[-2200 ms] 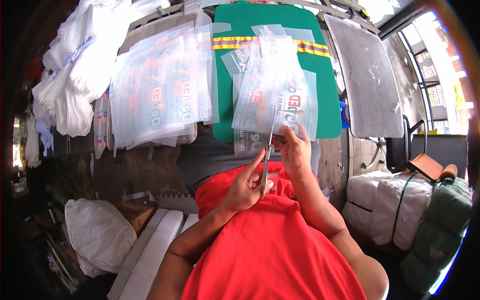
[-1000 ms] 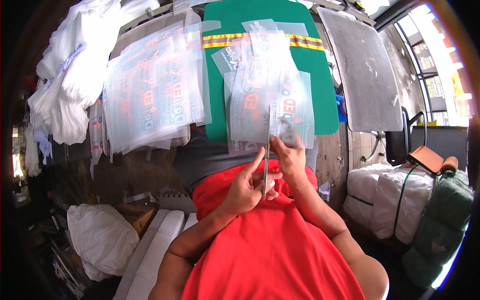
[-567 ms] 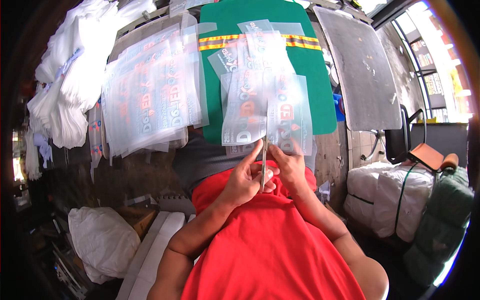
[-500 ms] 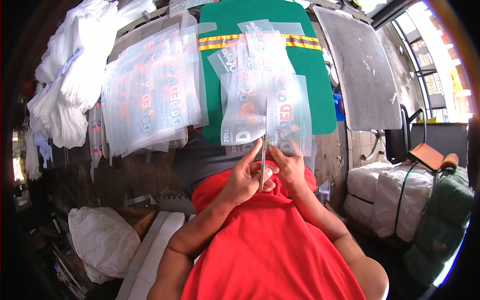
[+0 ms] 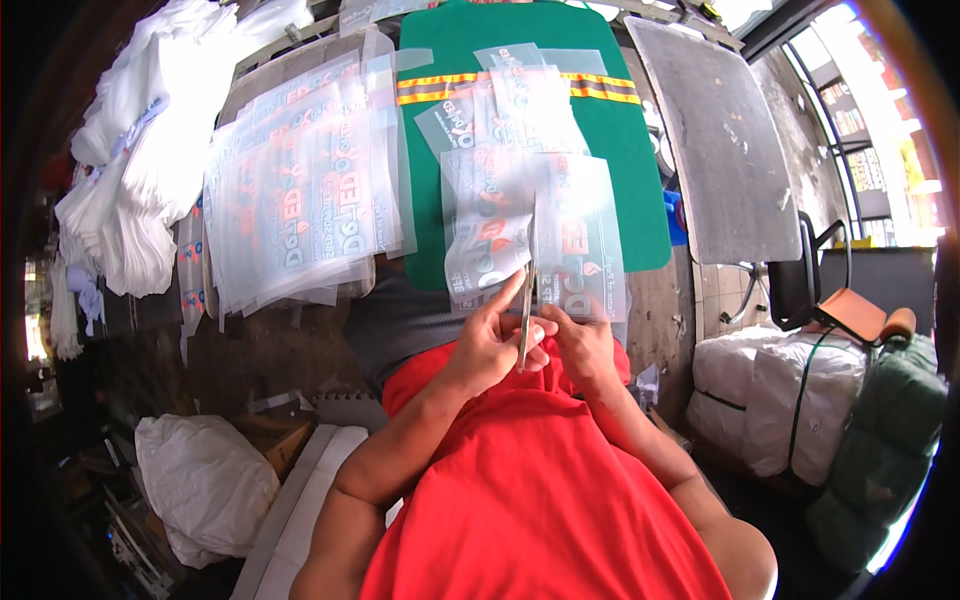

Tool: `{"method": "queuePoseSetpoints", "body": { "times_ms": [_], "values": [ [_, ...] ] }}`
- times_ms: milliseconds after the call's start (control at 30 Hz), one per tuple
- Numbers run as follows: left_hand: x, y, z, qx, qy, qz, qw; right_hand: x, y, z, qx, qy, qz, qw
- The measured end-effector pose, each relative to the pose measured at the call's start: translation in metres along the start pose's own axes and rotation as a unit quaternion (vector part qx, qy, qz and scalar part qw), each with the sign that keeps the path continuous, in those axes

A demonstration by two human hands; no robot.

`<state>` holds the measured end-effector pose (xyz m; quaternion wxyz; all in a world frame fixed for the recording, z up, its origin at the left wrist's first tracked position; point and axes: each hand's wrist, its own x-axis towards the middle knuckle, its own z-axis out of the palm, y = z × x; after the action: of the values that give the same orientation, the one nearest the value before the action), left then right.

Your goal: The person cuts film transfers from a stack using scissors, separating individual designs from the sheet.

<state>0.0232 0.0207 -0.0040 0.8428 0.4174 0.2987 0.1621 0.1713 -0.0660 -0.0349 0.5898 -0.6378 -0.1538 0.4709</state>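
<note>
My left hand (image 5: 488, 350) is closed on metal scissors (image 5: 527, 310), with its index finger stretched along them. Their blades point away from me into a translucent printed plastic sheet (image 5: 590, 225). Between finger and thumb, my right hand (image 5: 584, 345) pinches the sheet's near edge, right of the blades. Left of the scissors, part of the plastic (image 5: 485, 262) curls up. Beneath it lie more printed sheets (image 5: 520, 100) on a green board (image 5: 635, 160) crossed by an orange and yellow band. How far the cut runs is hard to see through the glare.
A stack of similar printed sheets (image 5: 300, 200) lies on a board to the left. White plastic bundles (image 5: 130, 200) hang farther left. At right are a grey board (image 5: 720, 140), a black chair (image 5: 790, 285) and wrapped white bales (image 5: 770, 400). A white sack (image 5: 205, 485) stands lower left.
The plastic left of the blades has folded and curled up more. The right-hand part of the sheet has shifted slightly toward me; both hands stay nearly in place.
</note>
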Motion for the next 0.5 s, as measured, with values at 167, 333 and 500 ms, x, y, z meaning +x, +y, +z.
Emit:
{"method": "queuePoseSetpoints", "body": {
  "times_ms": [167, 333, 500],
  "values": [
    [0.026, 0.003, -0.003, -0.019, 0.015, 0.004, 1.000, -0.008, -0.005, 0.000, 0.078, -0.040, -0.009, 0.996],
    [0.063, 0.020, -0.005, -0.003, 0.038, 0.006, 0.999, -0.029, -0.001, -0.002, 0.071, -0.004, 0.010, 0.997],
    [0.060, 0.021, -0.002, 0.013, -0.006, 0.022, 1.000, -0.026, -0.002, -0.021, 0.099, 0.044, 0.042, 0.993]
  ]
}}
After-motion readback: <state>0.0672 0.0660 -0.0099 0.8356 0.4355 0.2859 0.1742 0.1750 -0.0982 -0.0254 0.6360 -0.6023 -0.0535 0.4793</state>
